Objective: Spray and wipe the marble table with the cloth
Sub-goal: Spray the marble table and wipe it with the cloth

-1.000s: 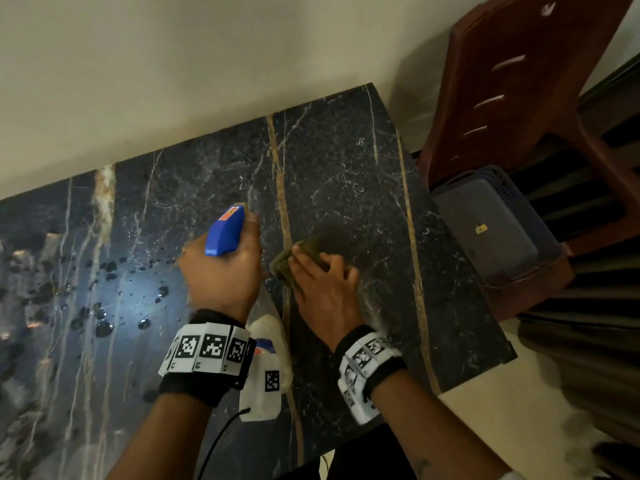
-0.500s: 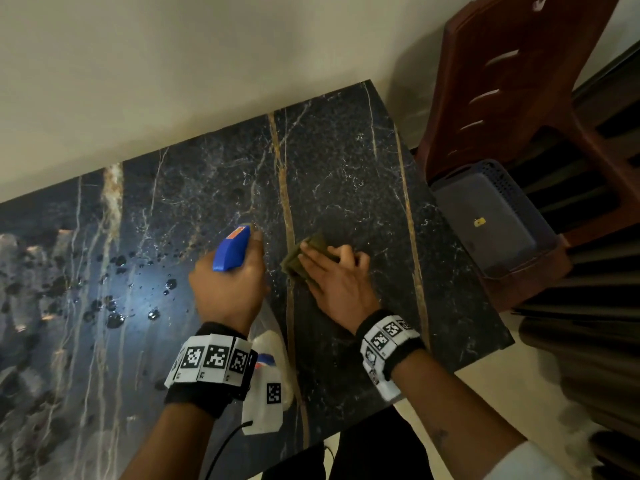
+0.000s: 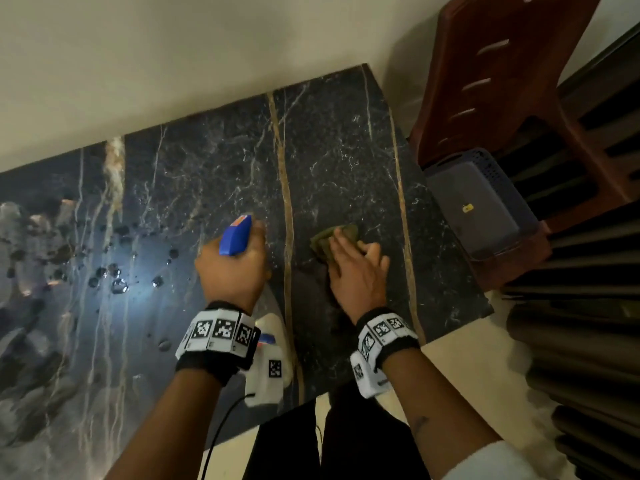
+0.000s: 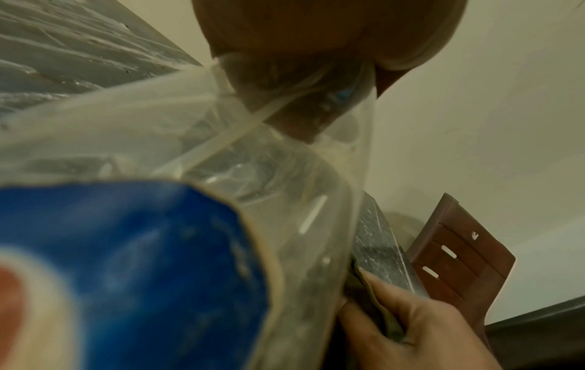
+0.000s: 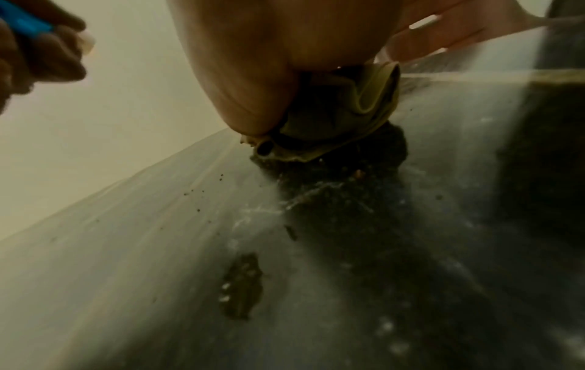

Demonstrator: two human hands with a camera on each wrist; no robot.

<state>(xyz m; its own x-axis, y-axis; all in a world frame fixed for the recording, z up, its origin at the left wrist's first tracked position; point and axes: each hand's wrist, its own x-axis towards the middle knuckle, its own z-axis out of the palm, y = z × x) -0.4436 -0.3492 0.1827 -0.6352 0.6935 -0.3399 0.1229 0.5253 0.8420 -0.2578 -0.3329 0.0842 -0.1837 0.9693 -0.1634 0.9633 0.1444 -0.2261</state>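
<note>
The dark marble table [image 3: 332, 161] has gold veins. My left hand [image 3: 232, 271] grips the neck of a clear spray bottle [image 3: 268, 368] and holds it above the table, its blue nozzle [image 3: 236, 237] pointing away from me. In the left wrist view the bottle [image 4: 158, 250] fills the frame with its blue label. My right hand [image 3: 356, 275] presses an olive cloth [image 3: 325, 242] onto the marble just right of the middle gold vein. The cloth [image 5: 341, 115] is bunched under the palm, and the fingers [image 4: 421, 325] curl over it.
Water drops [image 3: 117, 284] lie on the marble to the left. A reddish-brown plastic chair [image 3: 519, 81] stands against the table's right edge with a grey basket [image 3: 485, 209] on its seat. A pale wall runs along the far edge. The table's front edge is at my legs.
My right hand has slid the cloth rightward, from on the middle gold vein to clear of it. The left hand with the bottle has drifted slightly right.
</note>
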